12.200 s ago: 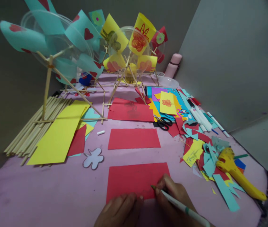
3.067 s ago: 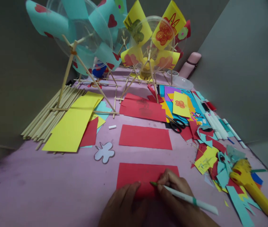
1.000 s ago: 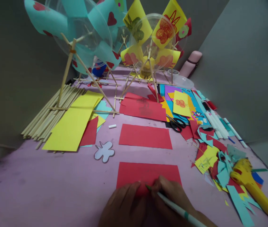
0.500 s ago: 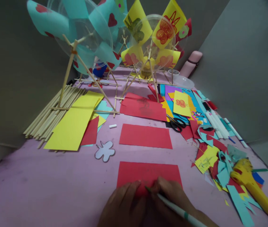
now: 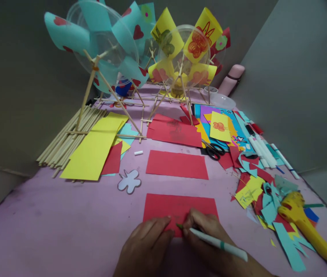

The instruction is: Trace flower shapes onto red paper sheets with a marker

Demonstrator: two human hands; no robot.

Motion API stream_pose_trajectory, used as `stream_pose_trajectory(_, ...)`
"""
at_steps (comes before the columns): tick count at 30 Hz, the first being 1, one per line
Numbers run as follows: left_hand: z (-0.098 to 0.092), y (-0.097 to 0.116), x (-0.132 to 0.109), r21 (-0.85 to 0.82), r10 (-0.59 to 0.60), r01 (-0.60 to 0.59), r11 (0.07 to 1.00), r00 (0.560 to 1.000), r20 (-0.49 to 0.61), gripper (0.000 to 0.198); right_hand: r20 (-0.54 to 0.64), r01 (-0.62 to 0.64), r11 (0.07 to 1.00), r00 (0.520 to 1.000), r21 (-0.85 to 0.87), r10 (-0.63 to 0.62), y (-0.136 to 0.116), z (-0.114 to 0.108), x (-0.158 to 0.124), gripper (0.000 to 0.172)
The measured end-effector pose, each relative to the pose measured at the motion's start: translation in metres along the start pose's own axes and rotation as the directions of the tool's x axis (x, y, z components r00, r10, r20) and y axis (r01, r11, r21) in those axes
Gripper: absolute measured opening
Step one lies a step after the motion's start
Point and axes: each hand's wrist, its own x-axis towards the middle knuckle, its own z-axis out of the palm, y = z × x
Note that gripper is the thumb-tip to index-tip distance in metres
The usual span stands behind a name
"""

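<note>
A red paper rectangle [image 5: 180, 204] lies at the front of the pink table, with faint marks on it. My right hand [image 5: 206, 234] grips a white marker [image 5: 221, 243] with a green band, its green tip touching the paper. My left hand [image 5: 148, 244] rests flat on the paper's left part, holding nothing. Beyond is a second red rectangle [image 5: 177, 164], and behind that some red pieces [image 5: 175, 130] with a dark drawing. A white butterfly cutout [image 5: 129, 181] lies to the left.
Yellow sheets [image 5: 90, 154] and wooden sticks [image 5: 65, 142] lie left. Pinwheels [image 5: 180, 57] on stick frames stand behind. Right are black scissors [image 5: 215, 151], paper scraps [image 5: 249, 192], white markers [image 5: 263, 150], a yellow glue gun [image 5: 304, 227] and a pink bottle [image 5: 232, 79].
The view has shifted slightly. The marker in my right hand now lies at a flatter angle, and its rear end shows. My left hand still rests on the red paper.
</note>
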Motion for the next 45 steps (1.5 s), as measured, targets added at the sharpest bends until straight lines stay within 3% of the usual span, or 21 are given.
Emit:
stream_pose_trajectory(24, -0.002, 0.002, 0.004, 0.020, -0.015, 0.016, 1.000, 0.999, -0.030, 0.033, 0.046, -0.052, 0.999, 0.998, 0.014, 0.052, 0.004, -0.002, -0.005, 0.013)
stream_pose_trajectory(36, -0.003, 0.002, 0.003, 0.030, -0.004, 0.005, 1.000, 1.000, -0.027, 0.032, 0.114, -0.154, 0.975, 0.984, 0.161, 0.137, 0.005, -0.009, -0.008, 0.011)
stream_pose_trajectory(39, 0.003, 0.001, -0.003, 0.021, 0.008, -0.008, 1.000, 1.000, 0.000, 0.030, 0.026, -0.153, 0.929, 0.988, 0.338, 0.153, 0.014, -0.008, -0.006, 0.012)
stream_pose_trajectory(42, 0.010, 0.001, -0.008, 0.004, -0.048, 0.049, 0.999, 0.996, -0.076, 0.033, -0.088, -0.121, 0.888, 0.980, 0.444, 0.178, 0.020, -0.008, -0.006, 0.013)
stream_pose_trajectory(45, 0.011, 0.001, -0.008, 0.005, -0.047, 0.048, 0.999, 0.994, -0.095, 0.033, -0.062, -0.109, 0.901, 0.987, 0.421, 0.149, 0.021, -0.006, -0.009, 0.012)
